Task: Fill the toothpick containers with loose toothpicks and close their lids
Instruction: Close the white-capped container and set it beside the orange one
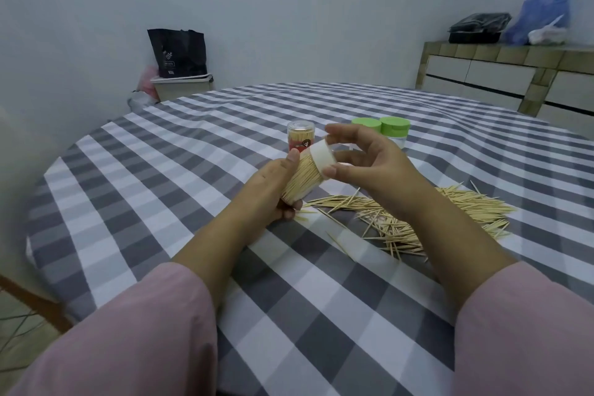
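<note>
My left hand [276, 185] grips a clear container packed with toothpicks [303, 180], tilted with its top pointing away to the right. My right hand [369, 161] pinches the white lid [319, 157] that sits on the container's top end. A heap of loose toothpicks [418, 215] lies on the tablecloth under my right wrist. Behind my hands a clear capped toothpick container with a red label [300, 135] stands upright, and two green-lidded containers [390, 128] stand side by side to its right.
The round table [193, 145] wears a grey and white checked cloth. A wooden chair [32, 299] shows at the lower left. A bin with a black bag [180, 74] stands beyond the table, and a counter with bags [514, 74] is at the right.
</note>
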